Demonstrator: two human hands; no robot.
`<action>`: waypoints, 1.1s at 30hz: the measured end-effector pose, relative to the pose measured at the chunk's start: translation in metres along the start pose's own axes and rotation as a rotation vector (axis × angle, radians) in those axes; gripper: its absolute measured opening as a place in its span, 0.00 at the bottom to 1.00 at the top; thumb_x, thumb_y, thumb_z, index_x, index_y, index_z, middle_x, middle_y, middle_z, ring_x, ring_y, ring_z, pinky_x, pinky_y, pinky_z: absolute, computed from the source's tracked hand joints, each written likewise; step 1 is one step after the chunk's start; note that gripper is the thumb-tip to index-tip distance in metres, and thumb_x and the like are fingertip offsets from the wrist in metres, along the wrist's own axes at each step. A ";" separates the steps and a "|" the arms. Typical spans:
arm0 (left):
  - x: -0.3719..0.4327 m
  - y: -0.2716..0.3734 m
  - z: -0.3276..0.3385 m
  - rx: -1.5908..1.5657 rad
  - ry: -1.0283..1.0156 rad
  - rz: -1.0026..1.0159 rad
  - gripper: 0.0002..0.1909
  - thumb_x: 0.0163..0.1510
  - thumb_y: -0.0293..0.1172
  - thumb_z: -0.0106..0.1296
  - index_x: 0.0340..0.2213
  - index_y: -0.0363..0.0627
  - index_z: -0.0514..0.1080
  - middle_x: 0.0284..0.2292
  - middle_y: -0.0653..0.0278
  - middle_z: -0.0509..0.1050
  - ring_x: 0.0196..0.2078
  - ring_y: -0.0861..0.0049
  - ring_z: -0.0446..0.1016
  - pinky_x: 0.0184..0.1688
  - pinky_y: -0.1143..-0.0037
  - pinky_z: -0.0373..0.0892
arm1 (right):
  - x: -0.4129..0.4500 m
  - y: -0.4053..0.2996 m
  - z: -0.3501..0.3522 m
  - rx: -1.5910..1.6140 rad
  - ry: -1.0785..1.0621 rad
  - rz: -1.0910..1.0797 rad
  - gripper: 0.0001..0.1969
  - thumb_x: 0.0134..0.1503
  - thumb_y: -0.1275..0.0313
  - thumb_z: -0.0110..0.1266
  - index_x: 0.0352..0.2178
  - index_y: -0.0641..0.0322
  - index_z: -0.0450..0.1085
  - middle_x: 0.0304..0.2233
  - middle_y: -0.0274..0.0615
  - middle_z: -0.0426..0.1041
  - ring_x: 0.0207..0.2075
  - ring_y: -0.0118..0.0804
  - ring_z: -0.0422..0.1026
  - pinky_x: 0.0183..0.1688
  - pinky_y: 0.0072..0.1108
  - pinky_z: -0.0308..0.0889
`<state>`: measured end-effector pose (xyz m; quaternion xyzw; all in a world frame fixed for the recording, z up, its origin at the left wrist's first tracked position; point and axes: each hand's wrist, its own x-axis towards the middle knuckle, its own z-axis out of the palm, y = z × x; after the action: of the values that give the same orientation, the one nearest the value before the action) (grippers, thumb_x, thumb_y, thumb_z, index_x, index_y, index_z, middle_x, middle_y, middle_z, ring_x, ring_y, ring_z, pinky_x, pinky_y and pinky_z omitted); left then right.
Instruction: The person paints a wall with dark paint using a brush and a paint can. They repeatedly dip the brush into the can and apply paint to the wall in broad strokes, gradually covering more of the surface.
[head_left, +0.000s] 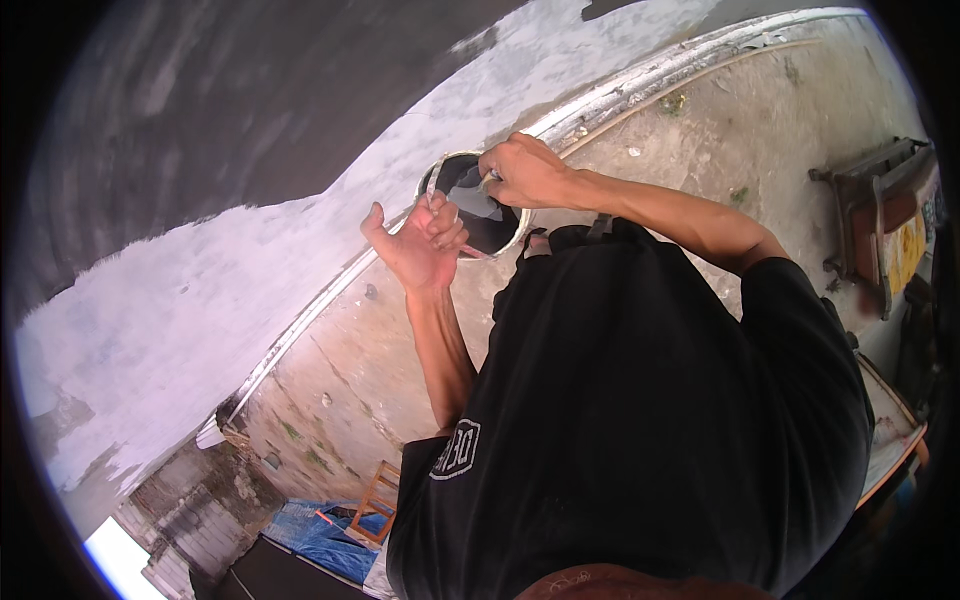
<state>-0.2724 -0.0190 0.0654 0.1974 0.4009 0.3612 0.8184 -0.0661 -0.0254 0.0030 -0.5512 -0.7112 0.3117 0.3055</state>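
Observation:
A round bucket (516, 238) with a pale rim and dark inside is in front of my body, near the foot of the wall. Light reflects from what seems to be liquid in it. My left hand (424, 244) has its palm turned up and its fingers curled around the bucket's handle (433, 178), thumb sticking out. Over the far right side of the rim, my right hand (529, 174) pinches a small pale object (490, 180). Most of that object is hidden by the fingers, so its kind is unclear.
Ahead stands a wall with a white-coated band (247, 255) and a dark grey area (202, 112). A white ledge (315, 307) follows its base. Wooden furniture (862, 217) is on the right of the worn floor (337, 390). Blue sheeting (315, 536) and a wooden frame (375, 499) lie lower left.

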 end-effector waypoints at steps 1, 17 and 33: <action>0.000 0.001 -0.001 0.004 0.008 0.001 0.42 0.47 0.75 0.39 0.33 0.38 0.64 0.18 0.74 0.56 0.18 0.85 0.49 0.22 0.81 0.48 | 0.003 -0.003 0.000 0.087 -0.092 0.073 0.11 0.47 0.75 0.57 0.31 0.73 0.77 0.21 0.53 0.76 0.25 0.47 0.78 0.31 0.33 0.72; -0.010 0.000 0.000 0.002 0.144 0.014 0.35 0.50 0.71 0.34 0.25 0.44 0.60 0.17 0.74 0.53 0.18 0.85 0.48 0.21 0.81 0.46 | -0.009 -0.001 0.009 -0.179 0.030 -0.318 0.11 0.46 0.80 0.54 0.34 0.72 0.70 0.26 0.56 0.74 0.27 0.56 0.76 0.30 0.37 0.70; 0.002 0.003 -0.006 0.096 0.020 0.004 0.39 0.48 0.74 0.36 0.29 0.42 0.63 0.17 0.75 0.53 0.18 0.85 0.47 0.22 0.81 0.46 | 0.005 -0.025 0.004 0.360 -0.383 0.315 0.10 0.44 0.78 0.53 0.26 0.77 0.76 0.20 0.56 0.77 0.21 0.43 0.79 0.28 0.31 0.74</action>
<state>-0.2774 -0.0150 0.0632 0.2338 0.4254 0.3452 0.8033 -0.0849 -0.0256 0.0202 -0.5226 -0.5950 0.5746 0.2065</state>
